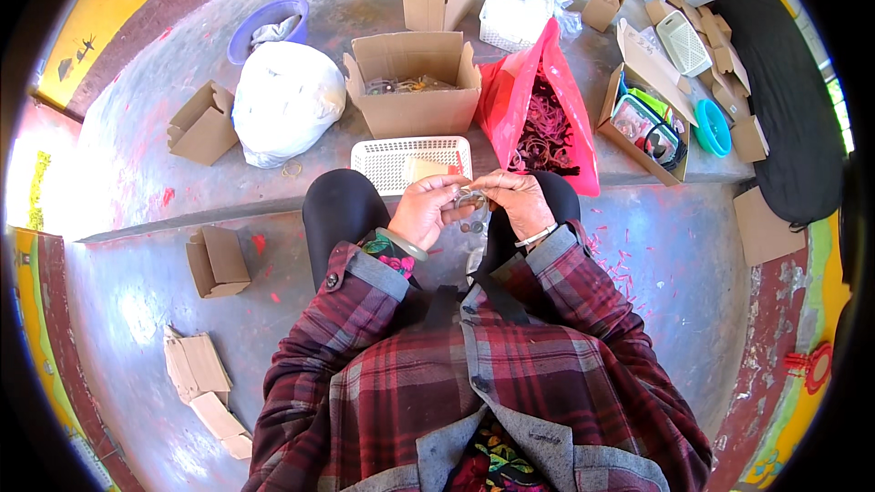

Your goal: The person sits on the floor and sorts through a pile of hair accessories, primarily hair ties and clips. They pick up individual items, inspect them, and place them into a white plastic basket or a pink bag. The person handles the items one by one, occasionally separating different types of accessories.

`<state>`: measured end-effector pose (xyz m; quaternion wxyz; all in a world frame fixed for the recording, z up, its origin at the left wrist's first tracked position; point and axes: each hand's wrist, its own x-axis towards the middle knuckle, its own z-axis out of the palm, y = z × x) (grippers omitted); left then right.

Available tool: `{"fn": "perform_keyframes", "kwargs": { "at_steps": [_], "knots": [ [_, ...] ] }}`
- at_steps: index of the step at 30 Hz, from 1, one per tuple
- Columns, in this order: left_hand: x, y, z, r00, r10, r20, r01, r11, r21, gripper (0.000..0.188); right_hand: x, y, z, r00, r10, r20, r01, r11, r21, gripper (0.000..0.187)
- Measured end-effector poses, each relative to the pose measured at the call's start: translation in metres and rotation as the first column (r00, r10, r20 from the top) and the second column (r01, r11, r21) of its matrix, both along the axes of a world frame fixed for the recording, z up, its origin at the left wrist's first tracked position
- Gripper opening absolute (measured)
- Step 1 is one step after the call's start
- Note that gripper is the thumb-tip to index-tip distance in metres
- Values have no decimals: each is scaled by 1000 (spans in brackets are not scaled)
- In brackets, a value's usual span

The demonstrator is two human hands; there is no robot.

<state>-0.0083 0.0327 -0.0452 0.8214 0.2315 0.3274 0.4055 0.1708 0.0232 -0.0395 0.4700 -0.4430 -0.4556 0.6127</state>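
Note:
Over my lap, my left hand point(423, 215) and my right hand point(521, 206) meet with their fingertips pinched. Between them hangs a small clear plastic bag point(471, 212) with small rounded pieces showing through; what these are is too small to tell. Both hands grip the bag near its top. Just beyond my hands sits a white slotted basket point(372, 164) with a tan card or packet point(427, 169) in it. To its right leans a red plastic bag point(510, 96), its mouth showing a heap of pink and dark loops point(550, 128).
Behind the basket stands an open cardboard box point(415, 109) with small packed items. A stuffed white bag point(287, 105) and a purple tub point(244, 39) are at left. At right are a carton point(670, 169) of mixed things, a teal basin point(712, 128) and a long black bag point(770, 100). A step edge point(200, 217) crosses the floor.

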Motion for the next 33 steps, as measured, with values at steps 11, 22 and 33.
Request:
{"fn": "perform_keyframes", "kwargs": {
  "at_steps": [11, 22, 33],
  "knots": [
    [1, 3, 4, 996, 3, 92, 2, 999, -49, 22, -2, 2, -3, 980, -47, 194, 1, 973, 229, 22],
    [2, 1, -10, 1000, 13, -25, -13, 1000, 6, 16, 0, 4, -6, 947, 5, 321, -101, 953, 286, 21],
    [3, 1, -6, 990, 109, -87, -100, 990, 100, 15, 7, 7, 4, 995, -4, -99, -3, 997, -71, 26]
  ]
}}
